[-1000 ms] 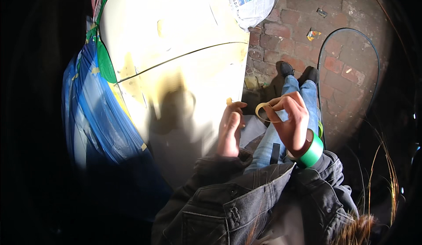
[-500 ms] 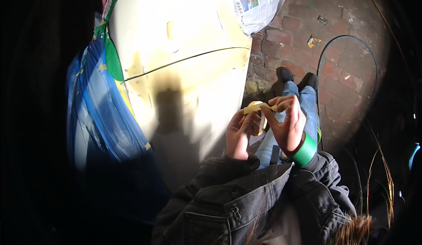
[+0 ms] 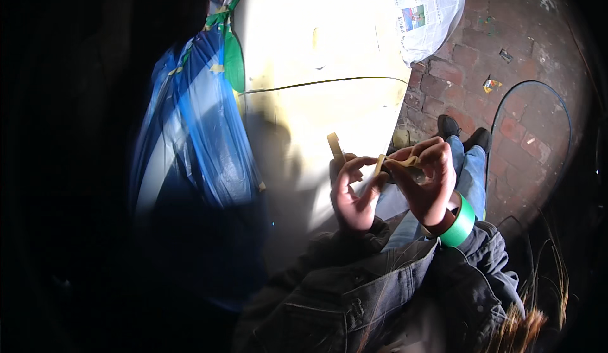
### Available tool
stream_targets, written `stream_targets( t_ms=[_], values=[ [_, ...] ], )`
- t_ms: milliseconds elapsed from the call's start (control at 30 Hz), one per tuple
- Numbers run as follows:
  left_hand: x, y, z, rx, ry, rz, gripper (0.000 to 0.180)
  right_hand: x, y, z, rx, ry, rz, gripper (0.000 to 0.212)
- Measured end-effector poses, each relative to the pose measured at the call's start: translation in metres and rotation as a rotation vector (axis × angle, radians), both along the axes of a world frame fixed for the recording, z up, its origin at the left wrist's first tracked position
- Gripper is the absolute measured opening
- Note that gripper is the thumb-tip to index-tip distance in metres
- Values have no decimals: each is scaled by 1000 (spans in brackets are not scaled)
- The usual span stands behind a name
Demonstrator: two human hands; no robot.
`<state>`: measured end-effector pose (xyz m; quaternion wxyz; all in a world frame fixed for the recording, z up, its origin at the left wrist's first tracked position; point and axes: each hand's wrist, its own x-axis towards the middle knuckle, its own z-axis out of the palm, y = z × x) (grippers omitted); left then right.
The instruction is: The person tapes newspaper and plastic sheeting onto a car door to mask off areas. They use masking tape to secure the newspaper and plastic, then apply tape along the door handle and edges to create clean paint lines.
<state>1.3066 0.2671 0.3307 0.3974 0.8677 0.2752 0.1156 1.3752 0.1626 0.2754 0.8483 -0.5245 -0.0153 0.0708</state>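
My left hand [image 3: 356, 201] is closed, its thumb and forefinger pinching a strip of tan masking tape [image 3: 380, 164]. From behind its fingers a tan tape end [image 3: 334, 142] sticks up. Close against it, my right hand [image 3: 430, 179] is also closed, with more tan tape [image 3: 409, 161] curling between thumb and fingers; how much of a roll it holds is hidden by the fingers. Around my right wrist sits a green tape roll [image 3: 461, 221]. Beyond my hands lies a brightly lit, cream-white vehicle panel [image 3: 329, 109] crossed by a dark seam.
Blue plastic sheeting [image 3: 212, 125], fixed with green tape [image 3: 233, 61], hangs along the panel's left side. Newspaper [image 3: 437, 17] wraps a rounded part at the far right. On the brick floor [image 3: 519, 125] lie a looping dark hose [image 3: 535, 82] and small litter [image 3: 491, 84].
The view has shifted, so the panel and sheeting appear farther right. A strip that stretched between my hands is no longer flat; a tape end now sticks up beside my left fingers.
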Motion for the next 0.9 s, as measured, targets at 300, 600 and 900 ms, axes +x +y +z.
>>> stream_targets(
  t_ms=[300, 600, 900],
  values=[
    [-2, 32, 95, 251, 10, 62, 26, 15, 33, 51, 398, 124, 101, 44],
    [8, 34, 89, 326, -147, -33, 37, 17, 50, 73, 298, -63, -1, 47],
    [9, 52, 176, 858, 18, -394, 15, 4, 65, 92, 644, 235, 202, 29]
  ],
)
